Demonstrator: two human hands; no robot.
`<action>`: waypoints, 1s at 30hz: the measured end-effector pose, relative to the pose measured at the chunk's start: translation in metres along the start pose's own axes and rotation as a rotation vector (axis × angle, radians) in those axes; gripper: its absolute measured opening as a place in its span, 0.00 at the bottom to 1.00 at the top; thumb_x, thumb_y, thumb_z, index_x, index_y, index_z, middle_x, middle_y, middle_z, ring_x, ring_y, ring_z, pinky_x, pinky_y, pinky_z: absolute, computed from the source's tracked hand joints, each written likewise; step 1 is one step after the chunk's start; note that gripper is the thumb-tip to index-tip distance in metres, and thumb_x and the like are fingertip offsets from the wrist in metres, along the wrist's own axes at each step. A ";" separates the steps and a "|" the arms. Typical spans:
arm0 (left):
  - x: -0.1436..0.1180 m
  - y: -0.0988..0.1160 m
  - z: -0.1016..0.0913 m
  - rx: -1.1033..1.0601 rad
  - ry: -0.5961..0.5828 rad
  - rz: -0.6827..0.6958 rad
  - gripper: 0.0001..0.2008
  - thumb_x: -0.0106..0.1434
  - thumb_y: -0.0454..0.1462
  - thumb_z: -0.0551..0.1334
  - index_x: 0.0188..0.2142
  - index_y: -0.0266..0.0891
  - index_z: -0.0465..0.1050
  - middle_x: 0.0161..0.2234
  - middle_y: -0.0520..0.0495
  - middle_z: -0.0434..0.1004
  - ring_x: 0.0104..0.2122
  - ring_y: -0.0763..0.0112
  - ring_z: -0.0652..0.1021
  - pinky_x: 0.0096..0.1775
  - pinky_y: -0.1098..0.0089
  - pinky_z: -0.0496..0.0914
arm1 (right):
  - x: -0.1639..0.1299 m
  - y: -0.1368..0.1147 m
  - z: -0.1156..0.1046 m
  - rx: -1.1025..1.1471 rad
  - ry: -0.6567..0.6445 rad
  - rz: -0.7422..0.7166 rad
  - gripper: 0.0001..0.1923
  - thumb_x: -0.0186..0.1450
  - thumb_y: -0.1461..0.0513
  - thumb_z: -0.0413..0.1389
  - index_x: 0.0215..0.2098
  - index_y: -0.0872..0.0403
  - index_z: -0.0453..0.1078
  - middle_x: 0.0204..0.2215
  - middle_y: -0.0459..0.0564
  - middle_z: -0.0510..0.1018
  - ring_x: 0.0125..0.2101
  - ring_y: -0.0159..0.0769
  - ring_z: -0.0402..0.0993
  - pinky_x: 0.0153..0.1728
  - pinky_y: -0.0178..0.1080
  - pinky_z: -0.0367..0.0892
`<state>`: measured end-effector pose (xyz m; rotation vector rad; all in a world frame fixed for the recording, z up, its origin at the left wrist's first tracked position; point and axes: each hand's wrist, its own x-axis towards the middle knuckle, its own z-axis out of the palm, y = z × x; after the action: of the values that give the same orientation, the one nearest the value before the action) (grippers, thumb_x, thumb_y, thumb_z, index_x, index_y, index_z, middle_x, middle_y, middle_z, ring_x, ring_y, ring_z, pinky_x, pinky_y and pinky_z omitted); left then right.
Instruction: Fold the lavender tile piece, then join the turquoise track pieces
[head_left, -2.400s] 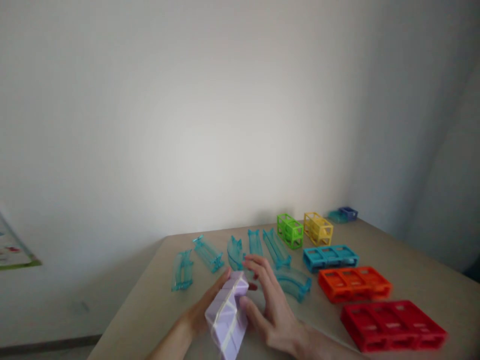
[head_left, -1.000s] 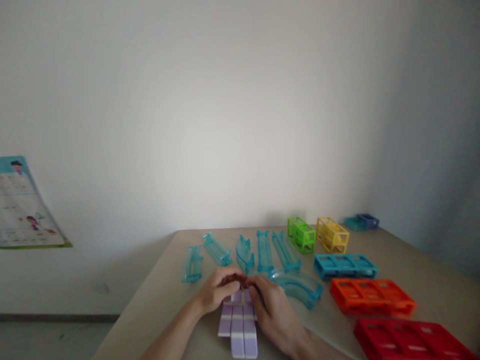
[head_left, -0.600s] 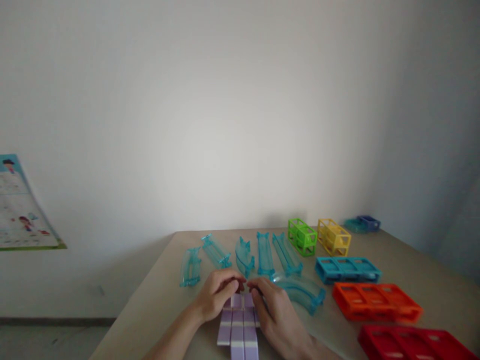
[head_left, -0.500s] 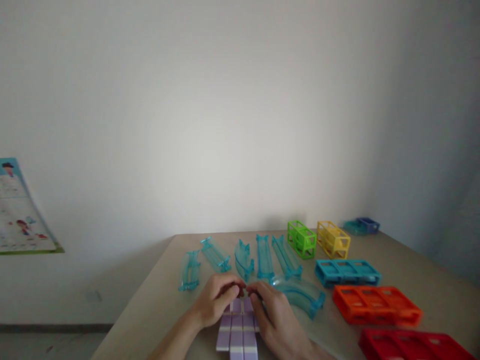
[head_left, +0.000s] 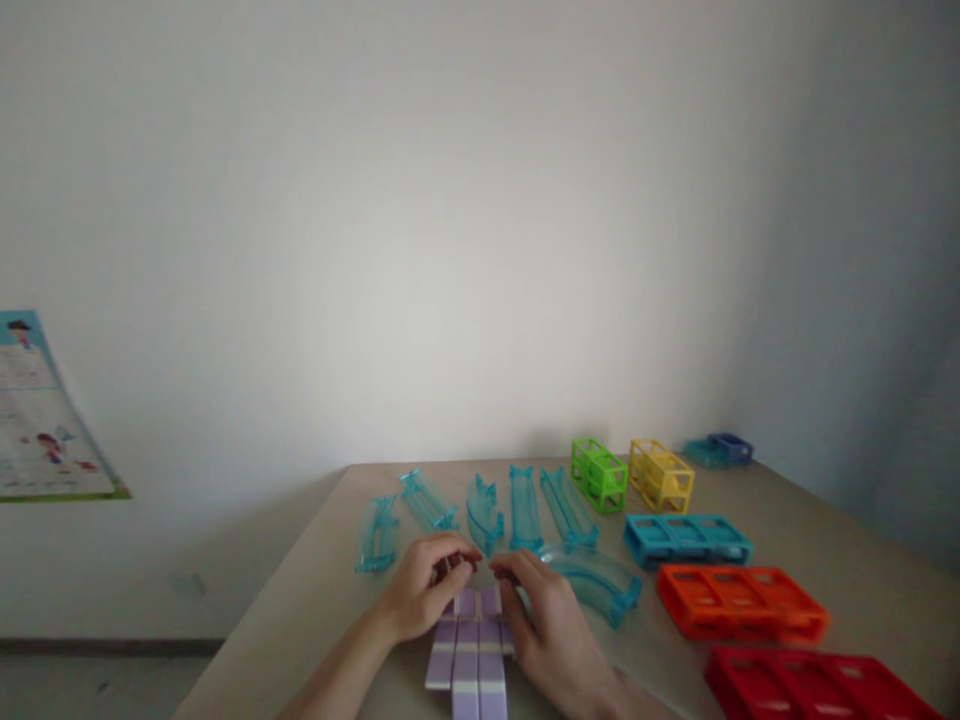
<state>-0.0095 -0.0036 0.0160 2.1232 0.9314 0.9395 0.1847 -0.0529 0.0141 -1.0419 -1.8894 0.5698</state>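
In the head view, the purple tiles (head_left: pixel 466 635) sit at bottom centre; the left hand (head_left: pixel 424 590) and right hand (head_left: pixel 551 620), both half-curled, reach their far end, any grip hidden. Light, even pressure from both sides should keep the seams straight. Six clear tracks (head_left: pixel 526 510) lie lower centre, six coloured frames (head_left: pixel 739 628) lower right, one poster (head_left: pixel 45 420) left; tiles partly covered, uncountable.

Lilac block set (head_left: pixel 466 662): near end cut by bottom edge; far corners masked by left grip (head_left: pixel 427 590) and right grip (head_left: pixel 549 612); fingertip contact unclear. Red frame (head_left: pixel 806 690): near side cropped. Poster (head_left: pixel 41 425): cropped at left, print illegible. Far-right teal piece (head_left: pixel 705 454): blurred, shape indistinct.
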 end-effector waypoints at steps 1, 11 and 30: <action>0.000 0.000 -0.001 0.002 -0.013 0.008 0.13 0.63 0.42 0.56 0.38 0.35 0.75 0.32 0.44 0.75 0.30 0.69 0.72 0.30 0.72 0.63 | 0.000 0.000 0.000 -0.002 0.005 -0.003 0.12 0.68 0.67 0.45 0.43 0.54 0.69 0.36 0.51 0.74 0.38 0.36 0.71 0.39 0.36 0.63; 0.000 0.000 -0.004 0.187 -0.169 0.042 0.06 0.54 0.37 0.63 0.31 0.37 0.76 0.29 0.48 0.75 0.30 0.68 0.73 0.33 0.71 0.63 | 0.000 0.004 0.003 -0.010 0.002 0.023 0.11 0.67 0.67 0.46 0.41 0.54 0.69 0.36 0.50 0.75 0.38 0.37 0.72 0.39 0.37 0.64; 0.006 -0.005 -0.002 -0.198 0.226 -0.009 0.15 0.61 0.46 0.58 0.35 0.36 0.73 0.34 0.44 0.73 0.37 0.65 0.73 0.35 0.71 0.66 | 0.003 0.010 0.020 0.654 0.089 0.355 0.15 0.62 0.52 0.54 0.41 0.53 0.60 0.30 0.45 0.70 0.19 0.30 0.68 0.15 0.31 0.63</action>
<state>-0.0106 0.0043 0.0153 1.8729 0.9137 1.2332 0.1715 -0.0447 -0.0018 -0.9329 -1.2919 1.2246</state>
